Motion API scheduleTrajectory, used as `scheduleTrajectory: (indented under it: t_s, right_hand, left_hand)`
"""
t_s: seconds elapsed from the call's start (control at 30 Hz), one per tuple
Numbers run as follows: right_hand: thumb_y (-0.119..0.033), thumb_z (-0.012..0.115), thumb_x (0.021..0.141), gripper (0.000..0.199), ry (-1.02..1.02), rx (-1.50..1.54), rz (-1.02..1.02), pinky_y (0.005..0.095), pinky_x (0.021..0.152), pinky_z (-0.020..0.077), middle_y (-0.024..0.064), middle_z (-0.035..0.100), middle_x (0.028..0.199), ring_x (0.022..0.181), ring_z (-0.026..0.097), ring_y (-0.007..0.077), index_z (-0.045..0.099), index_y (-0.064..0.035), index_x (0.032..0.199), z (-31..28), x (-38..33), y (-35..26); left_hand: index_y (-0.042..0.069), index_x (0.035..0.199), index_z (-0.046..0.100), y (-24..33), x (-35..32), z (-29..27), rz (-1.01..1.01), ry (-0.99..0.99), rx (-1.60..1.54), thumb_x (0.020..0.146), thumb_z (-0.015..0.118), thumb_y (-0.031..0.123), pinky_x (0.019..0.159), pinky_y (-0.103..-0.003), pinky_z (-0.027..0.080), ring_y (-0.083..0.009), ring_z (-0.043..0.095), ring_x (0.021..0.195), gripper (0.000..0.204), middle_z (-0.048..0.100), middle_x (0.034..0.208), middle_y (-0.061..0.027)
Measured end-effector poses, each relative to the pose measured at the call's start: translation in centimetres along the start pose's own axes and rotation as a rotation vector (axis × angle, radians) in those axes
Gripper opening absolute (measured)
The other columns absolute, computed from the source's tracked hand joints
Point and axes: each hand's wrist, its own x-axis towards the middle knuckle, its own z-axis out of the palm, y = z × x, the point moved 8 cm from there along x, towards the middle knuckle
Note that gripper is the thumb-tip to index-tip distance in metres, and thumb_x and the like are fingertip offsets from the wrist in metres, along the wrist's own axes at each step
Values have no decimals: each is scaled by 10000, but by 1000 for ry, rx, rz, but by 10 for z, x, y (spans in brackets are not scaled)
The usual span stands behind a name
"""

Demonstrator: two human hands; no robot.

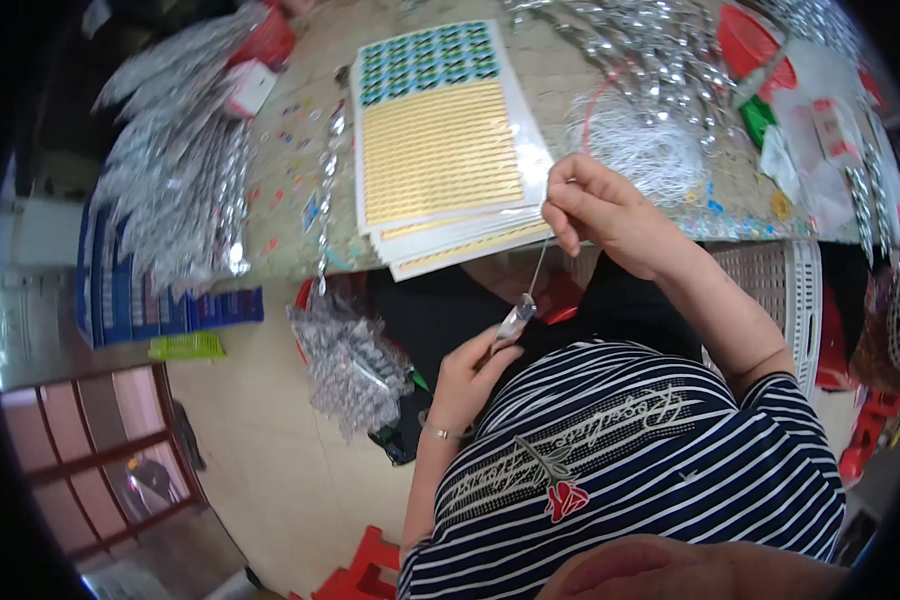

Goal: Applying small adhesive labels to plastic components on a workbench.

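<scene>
My left hand (462,382) is closed round a shiny silver piece (515,320), held in front of the striped shirt below the table edge. Its exact kind I cannot make out. A thin pale string (541,266) runs up from its top, slanting to my right hand (605,212). That hand pinches the string's upper end at the table's front edge, beside a stack of sticker sheets (440,150). The top sheet has yellow rows and a green and blue patterned band. A bundle of loose white strings (650,155) lies just beyond my right hand.
Silver packets (170,180) are piled at the table's left, above a blue crate (120,300). More silver strips (630,45) and a red basket (755,50) lie at the far right. A bag of silver pieces (350,365) hangs below the table; a white crate (770,290) stands right.
</scene>
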Motion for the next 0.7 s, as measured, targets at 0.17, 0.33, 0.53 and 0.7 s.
scheduleTrajectory:
  t_s: [0.17,0.33,0.53,0.7]
  right_hand:
    - [-194,496,980,152,-3,-239,64,240,648,489,41,602,784,674,573,99,503,-43,994,-32,11,0]
    - [-168,513,959,169,128,-549,-51,254,681,506,60,639,851,736,605,107,560,-8,986,-80,39,-31]
    - [-135,529,916,169,438,-1308,-418,360,783,505,128,643,951,831,617,263,631,-1,928,-168,105,-83]
    - [-79,570,787,179,570,-1966,-315,418,887,458,173,616,1021,994,564,341,651,3,925,-198,141,-71]
  left_hand:
    - [28,1100,653,-20,-15,-24,-165,17,-17,925,576,157,580,-177,424,-35,522,636,231,643,813,-15]
    - [17,1067,647,-7,0,-105,28,448,198,937,557,180,574,-175,365,-20,451,641,228,627,868,6]
    - [-32,1037,590,57,43,-180,259,613,527,945,514,145,768,-293,424,-169,533,838,213,586,935,-82]
    - [-39,1024,562,97,77,-209,430,685,841,925,483,84,786,-397,411,-332,525,848,176,569,889,-179]
